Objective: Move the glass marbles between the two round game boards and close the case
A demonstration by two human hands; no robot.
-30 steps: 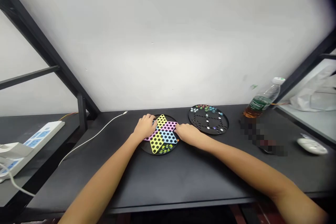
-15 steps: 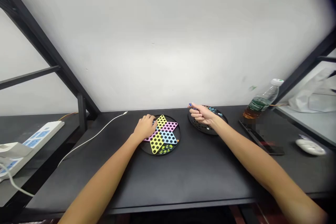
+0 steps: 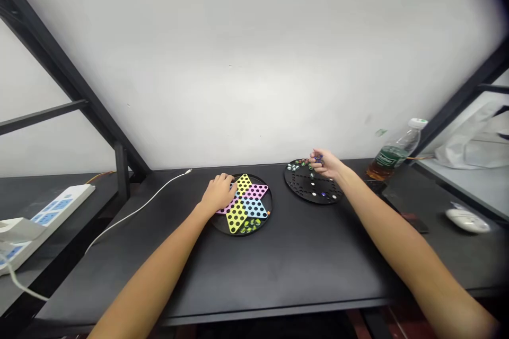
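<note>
My left hand (image 3: 218, 191) rests over the left side of a round Chinese checkers board (image 3: 240, 201), fingers spread on its coloured star and part of it hidden beneath the palm. Green-yellow marbles (image 3: 250, 225) lie in the board's front section. My right hand (image 3: 325, 164) is raised over the far right part of a black round tray with holes (image 3: 302, 184), its fingers curled around several blue marbles (image 3: 318, 159). White, red and green marbles, and a blue one (image 3: 323, 194), sit on that tray.
A plastic bottle of brown drink (image 3: 392, 156) leans at the right, near a white mouse (image 3: 467, 220) and a dark flat device (image 3: 415, 222). A white cable (image 3: 139, 205) crosses the black tabletop (image 3: 278, 270) at left. A power strip (image 3: 51, 217) lies beyond the metal frame.
My right hand has moved right and turned, uncovering more of the black tray; several blue marbles now show in its fingers. My left hand stays on the board.
</note>
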